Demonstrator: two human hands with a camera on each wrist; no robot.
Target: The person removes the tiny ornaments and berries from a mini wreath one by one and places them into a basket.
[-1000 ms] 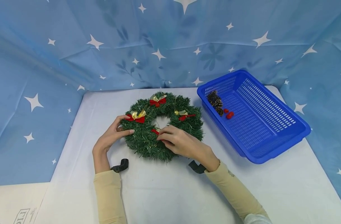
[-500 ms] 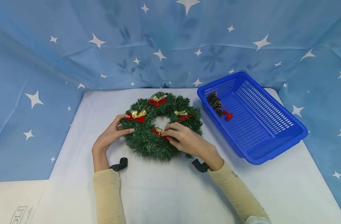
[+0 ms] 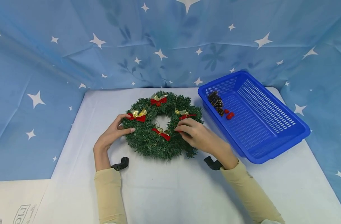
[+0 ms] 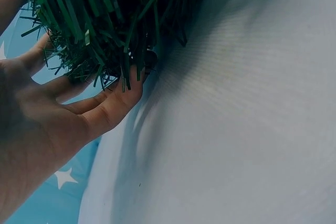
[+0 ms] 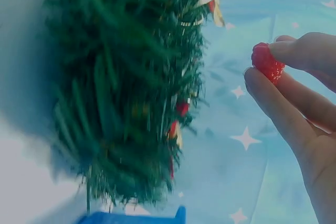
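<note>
A green artificial wreath (image 3: 148, 146) lies on the table, trimmed with several red-and-gold bows (image 3: 161, 133). My left hand (image 3: 110, 135) grips its left edge, thumb and fingers apart; the left wrist view has fingers (image 4: 113, 111) tucked against the green strands (image 4: 100, 19). Over the wreath's right side, my right hand (image 3: 199, 135) pinches a small red berry ornament (image 5: 269, 65) between thumb and fingers. In the right wrist view this berry, frosted with pale specks, is held apart from the wreath (image 5: 121, 93).
At the right stands a blue perforated plastic basket (image 3: 271, 152), angled close to the wreath. Pine cones (image 3: 215, 101) and small red pieces (image 3: 230, 115) lie at its left end. A blue star-printed cloth (image 3: 170, 43) hangs behind the white-covered table (image 3: 159, 196).
My right hand has drawn back to the right from the front bow, leaving it in full view, and now shows the red berry in its fingertips. The left hand stays put.
</note>
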